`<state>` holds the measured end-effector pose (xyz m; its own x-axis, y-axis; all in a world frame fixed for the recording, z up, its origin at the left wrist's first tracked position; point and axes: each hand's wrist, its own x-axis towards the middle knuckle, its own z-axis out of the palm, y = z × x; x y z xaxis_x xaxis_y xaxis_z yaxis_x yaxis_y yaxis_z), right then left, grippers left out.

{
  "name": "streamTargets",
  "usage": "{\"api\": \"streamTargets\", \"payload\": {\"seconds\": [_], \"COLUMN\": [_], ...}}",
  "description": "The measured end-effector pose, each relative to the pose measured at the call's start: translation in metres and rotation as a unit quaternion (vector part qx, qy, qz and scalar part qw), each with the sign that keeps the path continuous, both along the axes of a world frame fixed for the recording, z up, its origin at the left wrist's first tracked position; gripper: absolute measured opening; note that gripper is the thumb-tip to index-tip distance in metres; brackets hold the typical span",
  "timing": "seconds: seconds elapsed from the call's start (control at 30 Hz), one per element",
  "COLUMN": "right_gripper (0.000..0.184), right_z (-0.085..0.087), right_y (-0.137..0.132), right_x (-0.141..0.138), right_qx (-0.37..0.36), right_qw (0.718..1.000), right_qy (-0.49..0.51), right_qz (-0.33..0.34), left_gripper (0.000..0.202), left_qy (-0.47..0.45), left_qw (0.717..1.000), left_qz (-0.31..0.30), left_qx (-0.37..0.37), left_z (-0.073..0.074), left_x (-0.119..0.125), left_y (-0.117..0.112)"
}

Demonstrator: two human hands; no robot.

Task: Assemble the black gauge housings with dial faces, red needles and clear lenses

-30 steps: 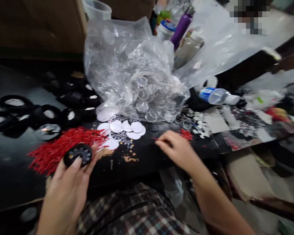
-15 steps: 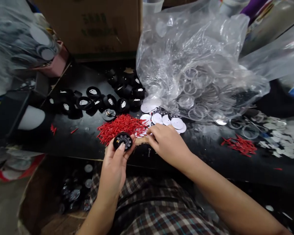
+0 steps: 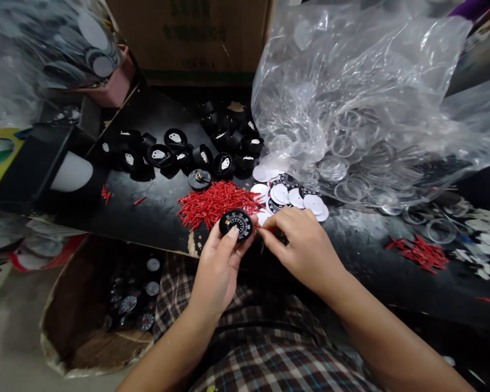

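L hand [image 3: 218, 267] still grips black gauge dial [image 3: 236, 224], now raised nearer R hand [image 3: 300, 245]; R fingers pinched, off white discs [image 3: 296, 197], contents unclear. Red needle pile [image 3: 216, 200] behind.

Black worktable [image 3: 147, 215] with worn front edge, pale floor [image 3: 8, 348] below left, even indoor light

The left hand [image 3: 217, 267] holds a small round black gauge with a white-marked dial [image 3: 236, 224] above the black table [image 3: 147, 212]. The right hand [image 3: 304, 247] pinches at its edge, perhaps gripping something hidden, beside a heap of thin red plastic needles [image 3: 216, 201].
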<state>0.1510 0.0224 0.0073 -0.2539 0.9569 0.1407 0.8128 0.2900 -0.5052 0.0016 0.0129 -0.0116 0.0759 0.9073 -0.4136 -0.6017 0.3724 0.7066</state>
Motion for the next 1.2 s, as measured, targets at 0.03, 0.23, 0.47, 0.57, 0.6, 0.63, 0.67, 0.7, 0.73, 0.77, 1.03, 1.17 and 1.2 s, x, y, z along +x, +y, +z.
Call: {"api": "streamTargets", "payload": {"seconds": [0.03, 0.23, 0.47, 0.57, 0.6, 0.63, 0.67, 0.7, 0.73, 0.77, 1.03, 1.17, 1.2], "right_gripper": [0.015, 0.011, 0.014, 0.014, 0.014, 0.014, 0.014, 0.015, 0.016, 0.016, 0.020, 0.019, 0.019], "right_z": [0.002, 0.017, 0.017, 0.019, 0.020, 0.020, 0.021, 0.021, 0.021, 0.022, 0.021, 0.020, 0.020], "right_y": [-0.001, -0.007, -0.004, -0.004, -0.004, -0.004, -0.005, -0.006, -0.007, -0.008, -0.018, -0.014, -0.012], "right_x": [0.001, -0.003, -0.001, 0.002, 0.002, 0.003, 0.003, 0.002, 0.002, 0.001, -0.003, 0.001, 0.001], "right_qx": [-0.002, -0.033, -0.048, -0.066, -0.068, -0.068, -0.068, -0.068, -0.071, -0.073, -0.090, -0.116, -0.117], "right_qw": [1.000, 0.988, 0.995, 0.993, 0.992, 0.991, 0.991, 0.991, 0.990, 0.990, 0.986, 0.983, 0.983], "right_qy": [0.023, 0.149, 0.085, 0.101, 0.108, 0.113, 0.117, 0.118, 0.118, 0.117, 0.137, 0.133, 0.132], "right_qz": [0.003, 0.011, -0.004, 0.001, 0.002, 0.004, 0.005, 0.005, 0.005, 0.004, -0.033, -0.047, -0.046], "left_gripper": [0.020, 0.033, 0.027, 0.026, 0.025, 0.024, 0.023, 0.021, 0.020, 0.018, 0.023, 0.026, 0.027], "left_qy": [0.000, 0.050, 0.109, 0.123, 0.133, 0.145, 0.160, 0.176, 0.194, 0.213, 0.266, 0.111, 0.077], "left_qw": [1.000, 0.998, 0.987, 0.984, 0.982, 0.980, 0.977, 0.973, 0.969, 0.965, 0.949, 0.982, 0.986], "left_qz": [-0.002, -0.008, -0.071, -0.081, -0.084, -0.087, -0.089, -0.089, -0.086, -0.083, -0.083, -0.132, -0.138], "left_qx": [0.003, 0.031, 0.090, 0.102, 0.105, 0.108, 0.113, 0.118, 0.122, 0.126, 0.148, 0.080, 0.061], "left_z": [0.001, -0.003, -0.008, -0.004, -0.003, -0.001, 0.001, 0.002, 0.003, 0.005, 0.007, 0.001, 0.000], "left_x": [0.000, 0.009, 0.015, 0.012, 0.011, 0.010, 0.009, 0.009, 0.008, 0.008, 0.007, 0.008, 0.008], "left_y": [0.000, 0.001, -0.004, -0.003, -0.003, -0.002, -0.002, -0.002, -0.002, -0.002, -0.006, -0.005, -0.005]}}
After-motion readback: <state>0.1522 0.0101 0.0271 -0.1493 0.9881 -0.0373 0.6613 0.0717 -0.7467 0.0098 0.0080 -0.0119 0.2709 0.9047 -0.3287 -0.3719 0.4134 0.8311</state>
